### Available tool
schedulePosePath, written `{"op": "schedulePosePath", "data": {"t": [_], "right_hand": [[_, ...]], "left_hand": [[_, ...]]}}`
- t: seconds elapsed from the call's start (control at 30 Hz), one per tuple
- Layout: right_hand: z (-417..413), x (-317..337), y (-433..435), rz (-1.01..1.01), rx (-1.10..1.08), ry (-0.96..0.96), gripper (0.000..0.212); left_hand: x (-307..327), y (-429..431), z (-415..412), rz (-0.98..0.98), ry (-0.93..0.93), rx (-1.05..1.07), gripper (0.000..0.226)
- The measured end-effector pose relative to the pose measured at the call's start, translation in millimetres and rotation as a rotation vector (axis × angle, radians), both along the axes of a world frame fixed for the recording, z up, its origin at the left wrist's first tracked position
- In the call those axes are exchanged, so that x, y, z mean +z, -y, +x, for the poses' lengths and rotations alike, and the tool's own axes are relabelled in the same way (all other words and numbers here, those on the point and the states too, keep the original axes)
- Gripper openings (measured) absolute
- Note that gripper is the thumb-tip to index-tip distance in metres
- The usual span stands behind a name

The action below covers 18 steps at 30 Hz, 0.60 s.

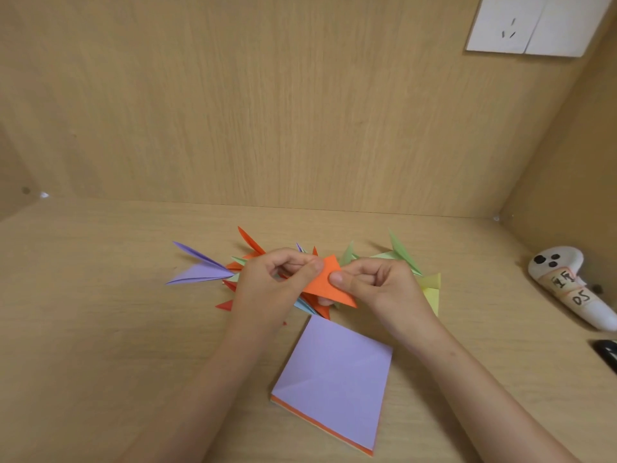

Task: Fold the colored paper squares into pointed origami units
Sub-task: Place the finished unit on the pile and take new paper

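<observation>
Wood-grain board surrounds me: a tall back panel (267,111) on the far side and the desk (100,329) I work on, with a side wall closing in on the right. High on the far right of the panel sits a white socket plate (534,25).

Nearest me, right of centre, lies the stack of paper squares (334,379), turned corner-on like a diamond. Its top sheet is lilac and carries faint crease lines, and orange shows along the stack's near edges.

Beyond the stack is the pile of folded units, spread left to right behind my hands. A purple unit (203,270) juts out to the left with long thin points, red-orange spikes (250,240) rise at the far side, a green unit (399,248) stands to the right, and a yellow unit (432,285) lies just right of my right wrist.

My left hand (267,285) and my right hand (384,285) meet above the pile, both with fingers curled. Between them I pinch the orange paper (325,279), a folded pointed piece held off the desk, my left thumb on its far-left edge and my right thumb pressed on its face.

Far to the right lies a white handheld device (567,285) with handwritten labels, and nearer, at the right edge, a small dark object (607,354) that I cannot make out.
</observation>
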State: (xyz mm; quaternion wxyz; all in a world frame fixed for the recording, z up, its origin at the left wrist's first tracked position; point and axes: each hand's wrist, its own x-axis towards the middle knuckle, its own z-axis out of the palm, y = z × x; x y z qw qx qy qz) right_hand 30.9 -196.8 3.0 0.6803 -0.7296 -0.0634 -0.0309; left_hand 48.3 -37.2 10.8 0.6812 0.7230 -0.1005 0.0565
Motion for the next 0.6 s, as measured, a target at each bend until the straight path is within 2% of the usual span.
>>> {"op": "schedulePosePath", "data": {"t": [0.17,0.23,0.4,0.6], "right_hand": [[-1.1,-1.0,-3.4,-0.029,0.046,0.015,0.013],[-1.1,-1.1,-4.9,-0.025,0.058,0.010,0.012],[-1.1,1.3,-4.4,0.012,0.122,-0.037,0.008],[-1.4,1.6,-1.8,-0.086,0.125,-0.009,0.009]], "left_hand": [[0.5,1.4,-1.5,0.039,0.046,-0.029,0.010],[-1.0,0.9,-1.6,0.087,0.097,0.000,0.012],[-4.5,-1.0,4.0,0.055,0.118,0.089,0.013],[-6.8,-8.1,9.7,0.024,0.097,0.207,0.008]]}}
